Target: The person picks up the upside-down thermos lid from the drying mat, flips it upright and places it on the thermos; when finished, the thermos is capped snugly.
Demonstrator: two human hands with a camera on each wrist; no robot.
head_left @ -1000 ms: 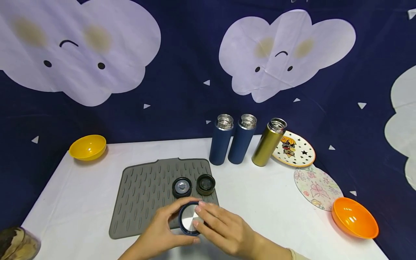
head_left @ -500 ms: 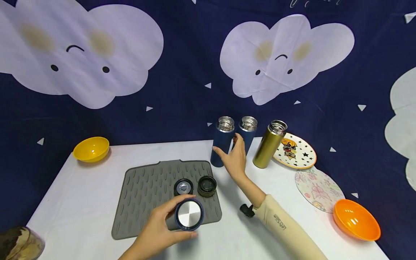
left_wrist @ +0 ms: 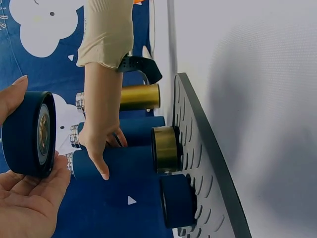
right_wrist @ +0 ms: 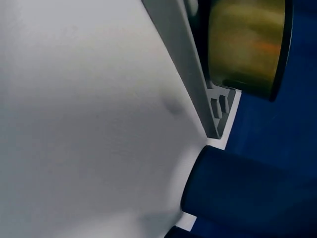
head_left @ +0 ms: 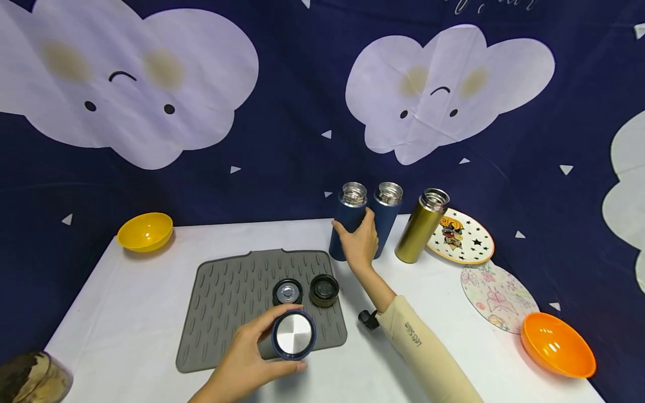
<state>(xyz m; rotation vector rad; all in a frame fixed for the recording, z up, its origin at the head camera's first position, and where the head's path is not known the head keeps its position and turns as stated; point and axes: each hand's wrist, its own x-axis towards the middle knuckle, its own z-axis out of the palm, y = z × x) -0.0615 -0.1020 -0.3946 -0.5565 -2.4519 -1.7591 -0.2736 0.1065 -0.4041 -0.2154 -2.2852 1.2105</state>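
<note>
My left hand (head_left: 247, 348) grips a dark blue flask lid (head_left: 294, 334) between thumb and fingers, its silver top facing the head camera. In the left wrist view the lid's (left_wrist: 27, 134) inner side shows. My right hand (head_left: 361, 242) holds the left of two open blue flasks (head_left: 345, 218), thumb on one side and fingers in the gap toward the second blue flask (head_left: 387, 215). Right of them stands an open gold flask (head_left: 420, 232). On the grey mat (head_left: 227, 313) lie a dark blue lid (head_left: 288, 293) and a gold lid (head_left: 324, 291); the right wrist view misses the hand.
At the back left sits a yellow bowl (head_left: 145, 232), and at the right an orange bowl (head_left: 557, 345). A star-patterned plate (head_left: 478, 244) and a round floral mat (head_left: 496, 296) lie behind it. A brown-and-cream jar (head_left: 37, 378) stands front left.
My right hand has left the lid in my left hand, reached forward and taken hold of the left blue flask. My left hand keeps the lid at about the same place.
</note>
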